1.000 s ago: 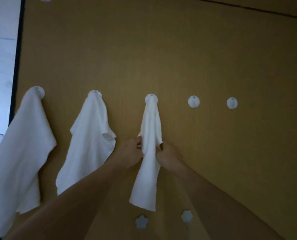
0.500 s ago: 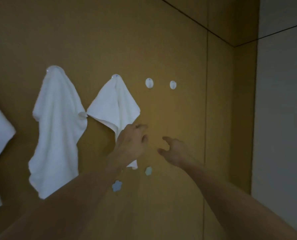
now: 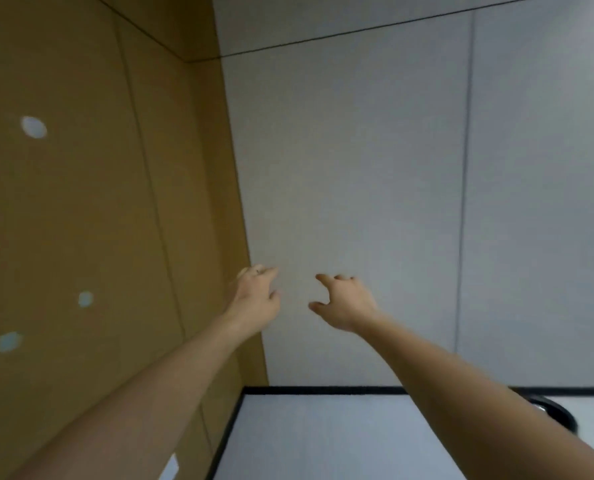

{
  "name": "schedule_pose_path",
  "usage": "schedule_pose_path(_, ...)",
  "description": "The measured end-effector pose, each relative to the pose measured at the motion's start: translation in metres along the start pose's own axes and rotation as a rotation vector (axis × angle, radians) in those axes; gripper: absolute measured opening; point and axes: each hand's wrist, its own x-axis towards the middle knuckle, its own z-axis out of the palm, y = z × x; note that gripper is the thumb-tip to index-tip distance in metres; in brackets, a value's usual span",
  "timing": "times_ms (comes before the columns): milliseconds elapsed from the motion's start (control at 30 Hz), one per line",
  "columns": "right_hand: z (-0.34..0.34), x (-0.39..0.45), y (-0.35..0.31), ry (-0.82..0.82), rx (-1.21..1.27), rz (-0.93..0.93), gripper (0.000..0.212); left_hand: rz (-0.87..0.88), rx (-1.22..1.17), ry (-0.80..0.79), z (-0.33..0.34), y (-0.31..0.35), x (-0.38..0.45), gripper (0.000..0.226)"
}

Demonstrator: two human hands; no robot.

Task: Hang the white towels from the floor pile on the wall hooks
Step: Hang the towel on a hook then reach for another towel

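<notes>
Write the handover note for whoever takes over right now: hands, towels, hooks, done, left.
Left hand: empty, fingers loosely curled, raised by the corner of the brown wall.
Right hand: empty, fingers loosely curled, in front of the grey wall.
One bare round hook shows on the brown wall.
No towels or floor pile in view; progress cannot be judged from here.
Left: find the pile and fill the free hooks.

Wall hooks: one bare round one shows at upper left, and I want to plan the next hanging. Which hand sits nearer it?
The left hand, likely: it hovers by the tan wall panel bearing the bare hook. The right hand is farther, over the grey wall. Both are empty.
</notes>
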Motion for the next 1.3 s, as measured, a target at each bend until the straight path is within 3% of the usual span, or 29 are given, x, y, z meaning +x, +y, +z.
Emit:
schedule_pose_path(333, -0.063, -0.182, 0.309, -0.076, -0.094, 0.474, 0.069, 0.283, -0.218, -0.35, 0.175, 0.309, -0.022, 0.054)
schedule_pose_path(733, -0.078, -0.372, 0.521, -0.17, -0.083, 0.978, 0.068, 0.609, -0.366, -0.73, 0.322, 0.582, -0.102, 0.054)
schedule_pose_path(967, -0.078, -0.412, 0.641, -0.162, -0.025, 1.239, 0.067, 0.874, -0.346, -0.884, 0.421, 0.709, -0.089, 0.058)
schedule_pose_path(1300, -0.099, -0.4, 0.799, -0.082, 0.07, 1.503, 0.065, 0.995, -0.394, -1.07, 0.54, 0.858, -0.021, 0.058)
